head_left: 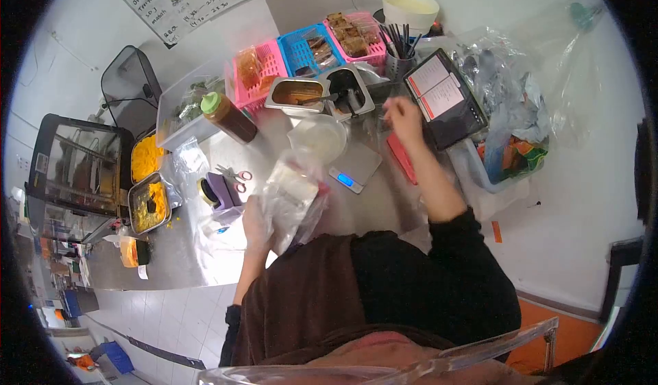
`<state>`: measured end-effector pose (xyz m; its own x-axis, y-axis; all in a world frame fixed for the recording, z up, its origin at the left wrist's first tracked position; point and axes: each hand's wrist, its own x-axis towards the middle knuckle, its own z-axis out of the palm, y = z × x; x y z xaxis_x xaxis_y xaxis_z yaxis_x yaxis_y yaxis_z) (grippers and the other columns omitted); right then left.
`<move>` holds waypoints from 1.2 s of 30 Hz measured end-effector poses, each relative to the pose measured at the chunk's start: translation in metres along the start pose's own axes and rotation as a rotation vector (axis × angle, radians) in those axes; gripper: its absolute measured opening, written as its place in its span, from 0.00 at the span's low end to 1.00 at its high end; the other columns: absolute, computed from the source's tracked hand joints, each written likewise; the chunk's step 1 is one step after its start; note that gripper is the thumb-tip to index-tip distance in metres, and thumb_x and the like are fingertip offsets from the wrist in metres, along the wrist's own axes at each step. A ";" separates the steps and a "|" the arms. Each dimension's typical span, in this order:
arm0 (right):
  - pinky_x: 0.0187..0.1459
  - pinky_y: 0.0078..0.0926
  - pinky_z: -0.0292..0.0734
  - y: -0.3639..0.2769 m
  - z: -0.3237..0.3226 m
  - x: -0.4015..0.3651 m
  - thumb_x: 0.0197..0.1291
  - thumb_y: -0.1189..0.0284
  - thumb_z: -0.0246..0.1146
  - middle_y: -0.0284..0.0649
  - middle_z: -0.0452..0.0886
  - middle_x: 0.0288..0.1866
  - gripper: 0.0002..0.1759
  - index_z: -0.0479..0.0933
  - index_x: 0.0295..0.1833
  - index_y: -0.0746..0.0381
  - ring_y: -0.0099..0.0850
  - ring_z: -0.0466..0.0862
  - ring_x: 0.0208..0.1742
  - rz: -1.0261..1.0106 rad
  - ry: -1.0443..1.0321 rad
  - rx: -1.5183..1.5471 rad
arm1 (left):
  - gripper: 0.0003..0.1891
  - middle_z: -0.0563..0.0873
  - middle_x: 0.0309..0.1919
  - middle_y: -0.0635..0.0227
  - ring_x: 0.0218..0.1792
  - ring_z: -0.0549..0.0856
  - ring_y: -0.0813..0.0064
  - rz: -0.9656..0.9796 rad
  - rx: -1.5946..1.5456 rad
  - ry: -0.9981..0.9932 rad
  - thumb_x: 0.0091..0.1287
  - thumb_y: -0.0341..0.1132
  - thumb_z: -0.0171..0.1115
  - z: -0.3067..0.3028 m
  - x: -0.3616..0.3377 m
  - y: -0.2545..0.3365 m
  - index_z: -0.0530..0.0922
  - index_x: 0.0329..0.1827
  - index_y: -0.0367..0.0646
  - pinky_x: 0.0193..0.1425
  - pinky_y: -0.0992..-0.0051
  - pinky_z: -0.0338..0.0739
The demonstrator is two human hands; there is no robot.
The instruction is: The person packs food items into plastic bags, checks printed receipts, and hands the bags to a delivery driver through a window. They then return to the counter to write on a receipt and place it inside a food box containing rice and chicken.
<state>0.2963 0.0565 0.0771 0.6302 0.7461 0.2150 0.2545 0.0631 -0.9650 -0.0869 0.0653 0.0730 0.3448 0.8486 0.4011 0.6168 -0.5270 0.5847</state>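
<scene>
My left hand [256, 226] is closed on a clear plastic bag [293, 190] with something pale inside, held over the front of the steel table. My right hand [404, 119] is raised beside the tablet [447, 98], its fingers smeared by motion. Below that hand lie a red flat item [401, 157] and a kitchen scale [358, 170] with a lit blue display. Behind the bag is a translucent round bowl [322, 138]. Two steel pans stand beyond it, one with brown sauce [296, 92] and a utensil, the other with dark contents [346, 90].
A green-capped sauce bottle [231, 119] leans left of the pans. Scissors [235, 175] and a purple tape dispenser [218, 191] lie at the left. Pink and blue baskets [291, 54] line the back. A plastic bin of packaging [504, 169] stands right; trays of yellow food [147, 157] stand left.
</scene>
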 end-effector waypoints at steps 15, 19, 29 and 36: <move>0.41 0.40 0.78 0.195 0.034 0.127 0.40 0.71 0.62 0.52 0.82 0.41 0.14 0.83 0.36 0.65 0.46 0.83 0.41 0.151 -0.918 -1.257 | 0.15 0.84 0.38 0.61 0.37 0.82 0.71 -0.913 -0.520 0.090 0.61 0.33 0.62 0.017 -0.049 -0.046 0.78 0.45 0.30 0.42 0.73 0.73; 0.42 0.40 0.78 0.116 0.017 0.120 0.41 0.71 0.62 0.54 0.82 0.37 0.14 0.82 0.36 0.66 0.47 0.83 0.40 0.069 -0.859 -1.315 | 0.12 0.83 0.36 0.64 0.36 0.81 0.73 -0.951 -0.786 0.079 0.59 0.30 0.63 0.011 -0.045 -0.046 0.78 0.43 0.31 0.41 0.76 0.73; 0.34 0.29 0.76 -0.049 0.018 -0.026 0.50 0.77 0.62 0.44 0.82 0.29 0.07 0.79 0.36 0.66 0.34 0.83 0.30 -0.238 -0.131 -0.444 | 0.14 0.83 0.35 0.66 0.35 0.80 0.76 -0.849 -0.963 -0.105 0.56 0.33 0.67 0.025 -0.067 -0.020 0.78 0.41 0.33 0.41 0.77 0.73; 0.34 0.31 0.74 0.004 0.130 -0.175 0.45 0.74 0.64 0.43 0.78 0.30 0.08 0.78 0.33 0.64 0.38 0.80 0.33 -0.438 -0.790 -0.098 | 0.23 0.82 0.33 0.64 0.34 0.81 0.65 -0.466 -0.201 -0.211 0.55 0.45 0.70 0.027 -0.076 0.005 0.75 0.47 0.41 0.40 0.69 0.75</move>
<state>0.0917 0.0124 0.0162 -0.2148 0.9082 0.3593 0.4370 0.4183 -0.7962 -0.0907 -0.0003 0.0264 0.2147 0.9741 -0.0712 0.5978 -0.0734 0.7983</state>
